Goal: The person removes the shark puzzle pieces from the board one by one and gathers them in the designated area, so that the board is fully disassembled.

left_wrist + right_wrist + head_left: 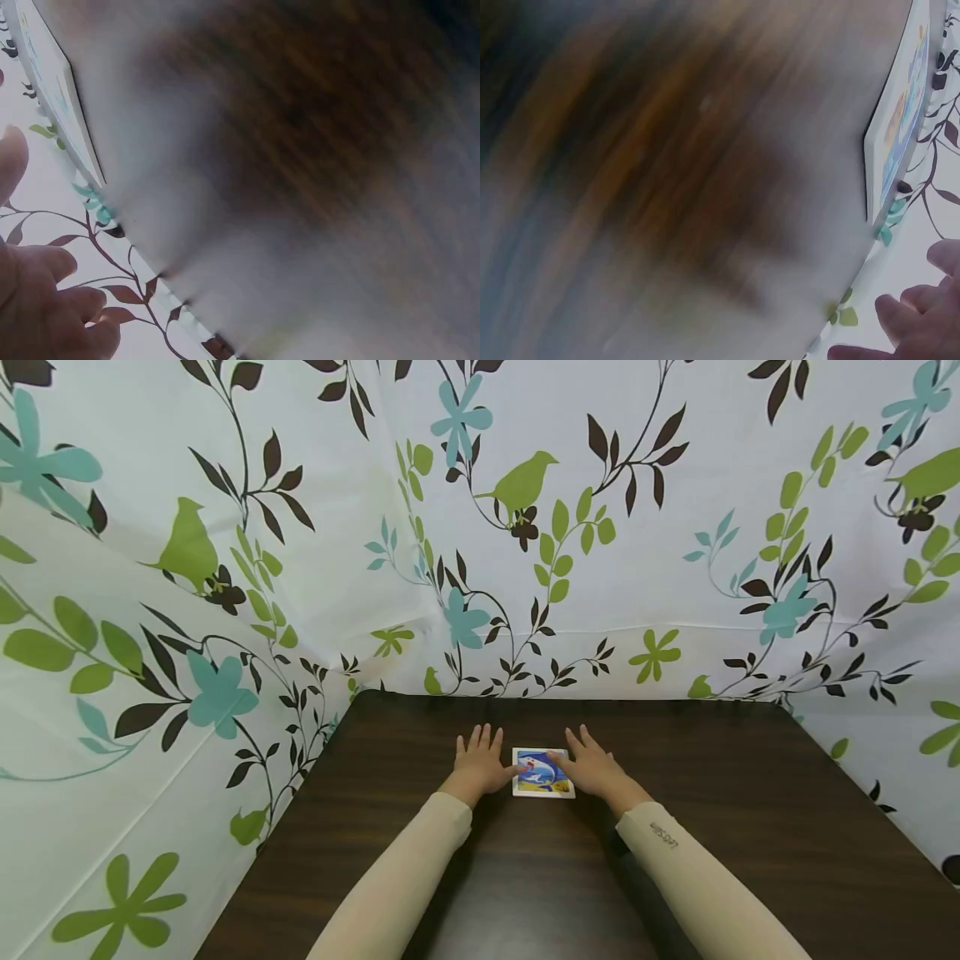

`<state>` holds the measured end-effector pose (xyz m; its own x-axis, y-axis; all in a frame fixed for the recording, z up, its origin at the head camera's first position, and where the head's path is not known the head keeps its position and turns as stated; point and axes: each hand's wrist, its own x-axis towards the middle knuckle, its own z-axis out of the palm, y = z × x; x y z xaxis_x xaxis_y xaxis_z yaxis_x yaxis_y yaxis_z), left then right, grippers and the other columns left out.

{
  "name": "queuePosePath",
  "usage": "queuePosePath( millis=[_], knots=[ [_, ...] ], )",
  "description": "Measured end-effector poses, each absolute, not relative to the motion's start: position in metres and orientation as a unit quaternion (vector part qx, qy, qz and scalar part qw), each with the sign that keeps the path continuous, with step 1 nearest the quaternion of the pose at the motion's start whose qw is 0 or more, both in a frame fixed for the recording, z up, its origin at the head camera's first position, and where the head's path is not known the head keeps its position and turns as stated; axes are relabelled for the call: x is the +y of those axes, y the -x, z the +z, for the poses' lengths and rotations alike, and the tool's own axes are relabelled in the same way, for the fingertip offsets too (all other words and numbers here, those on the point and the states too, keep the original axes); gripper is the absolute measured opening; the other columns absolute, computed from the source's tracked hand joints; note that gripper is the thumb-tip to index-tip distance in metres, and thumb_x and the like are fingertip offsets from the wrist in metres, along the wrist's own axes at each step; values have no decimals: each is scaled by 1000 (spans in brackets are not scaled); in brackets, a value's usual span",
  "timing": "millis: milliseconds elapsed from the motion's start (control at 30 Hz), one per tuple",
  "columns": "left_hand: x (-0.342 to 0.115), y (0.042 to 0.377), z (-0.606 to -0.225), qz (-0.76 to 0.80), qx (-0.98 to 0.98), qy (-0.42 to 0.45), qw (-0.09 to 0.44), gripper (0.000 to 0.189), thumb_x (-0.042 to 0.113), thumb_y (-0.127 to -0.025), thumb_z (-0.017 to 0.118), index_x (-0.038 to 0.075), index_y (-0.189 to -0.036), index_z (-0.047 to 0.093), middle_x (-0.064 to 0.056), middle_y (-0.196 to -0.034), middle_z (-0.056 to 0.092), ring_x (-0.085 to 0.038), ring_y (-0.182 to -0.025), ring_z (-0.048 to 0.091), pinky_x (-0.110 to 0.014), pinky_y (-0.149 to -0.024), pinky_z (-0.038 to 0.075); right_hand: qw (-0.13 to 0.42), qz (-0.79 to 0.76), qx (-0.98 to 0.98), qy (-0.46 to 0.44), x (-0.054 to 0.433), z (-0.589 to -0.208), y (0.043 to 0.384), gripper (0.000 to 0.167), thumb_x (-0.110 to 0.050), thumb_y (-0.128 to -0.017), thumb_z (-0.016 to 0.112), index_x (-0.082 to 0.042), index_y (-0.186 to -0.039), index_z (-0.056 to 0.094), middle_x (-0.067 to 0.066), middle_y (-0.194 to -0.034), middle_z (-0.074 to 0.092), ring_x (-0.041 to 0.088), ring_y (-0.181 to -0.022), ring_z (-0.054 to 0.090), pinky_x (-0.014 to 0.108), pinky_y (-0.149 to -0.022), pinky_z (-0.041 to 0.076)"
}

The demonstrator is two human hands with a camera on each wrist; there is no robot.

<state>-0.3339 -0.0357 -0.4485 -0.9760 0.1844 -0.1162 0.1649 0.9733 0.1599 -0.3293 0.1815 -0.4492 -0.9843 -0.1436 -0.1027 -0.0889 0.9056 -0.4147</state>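
Note:
A small flat picture board (543, 783) with a white border lies on the dark table. Its picture is blue and yellow, with what looks like a sea animal in white and blue. To its left is my left hand (477, 768), fingers spread, with the thumb reaching over the board's left edge. On the other side my right hand (597, 768) is spread too, its thumb over the upper right part. Whether the thumbs touch the board, I cannot tell. Both wrist views show the board (64, 97) (900, 124) edge-on beyond each hand.
The dark wood-grain table (712, 777) spreads out around the hands. Behind it and on the left hangs a white cloth (330, 568) printed with leaves, birds and flowers. A dark round thing (951, 868) shows at the right edge.

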Motion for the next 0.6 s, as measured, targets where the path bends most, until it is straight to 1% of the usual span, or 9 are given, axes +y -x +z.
queuePosePath(
  millis=[133,267,367,500,600],
  knots=[
    [-31,334,-450,68,988,-111,81,88,64,-95,49,15,-161,15,-7,-168,13,-26,-156,9,-50,-125,13,82,-217,970,71,178,-451,333,87,-68,-99,33,-9,-160,16,23,-165,3,49,-149,16,70,-116,13],
    [-25,332,-449,67,983,-132,105,88,59,-95,54,13,-160,17,-7,-168,14,-25,-155,11,-48,-125,16,91,-212,970,75,176,-456,338,88,-70,-98,30,-9,-160,15,22,-166,2,47,-150,14,69,-116,13],
    [-21,330,-447,73,980,-143,117,88,57,-95,56,11,-160,19,-8,-167,16,-26,-155,12,-47,-125,18,94,-219,968,77,174,-458,340,86,-68,-99,30,-9,-160,15,22,-166,2,50,-148,15,71,-115,13],
    [-18,331,-447,87,975,-152,135,88,56,-94,58,10,-159,20,-8,-167,15,-26,-155,13,-47,-125,18,103,-232,964,80,173,-459,342,80,-61,-102,34,-8,-160,15,22,-166,3,53,-147,15,73,-113,15],
    [-17,331,-447,94,971,-157,151,87,55,-95,59,10,-159,20,-8,-168,13,-24,-155,11,-45,-125,17,105,-230,964,84,173,-458,342,74,-50,-104,41,-6,-159,17,23,-165,7,51,-147,17,70,-115,18]
  ],
)
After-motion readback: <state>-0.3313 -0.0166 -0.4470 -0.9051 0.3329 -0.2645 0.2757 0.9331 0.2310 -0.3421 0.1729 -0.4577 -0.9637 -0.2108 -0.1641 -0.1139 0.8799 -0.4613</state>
